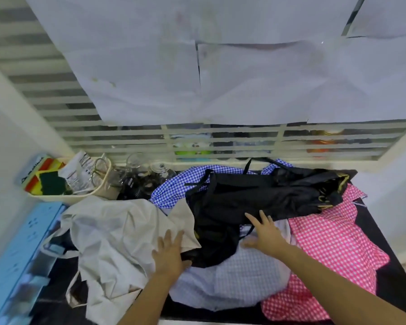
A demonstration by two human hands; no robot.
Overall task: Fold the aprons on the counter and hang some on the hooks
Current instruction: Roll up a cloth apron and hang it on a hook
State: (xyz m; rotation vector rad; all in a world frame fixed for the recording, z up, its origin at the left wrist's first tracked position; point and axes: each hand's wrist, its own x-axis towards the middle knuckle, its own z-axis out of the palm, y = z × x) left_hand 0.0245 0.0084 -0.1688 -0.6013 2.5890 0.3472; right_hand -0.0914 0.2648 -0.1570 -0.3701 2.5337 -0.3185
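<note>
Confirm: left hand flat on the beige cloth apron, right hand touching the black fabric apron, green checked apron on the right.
Wrong colour: the head view shows the checked apron on the right is pink, not green. Left hand flat on the beige cloth apron and right hand touching the black fabric apron both hold.

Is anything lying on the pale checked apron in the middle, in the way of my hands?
Yes: the black apron drapes over the far part of the pale checked apron, by your right hand.

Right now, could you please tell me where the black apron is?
Head view: the black apron lies in the middle, on top, between the beige apron on its left and the pink checked apron on its right.
</note>
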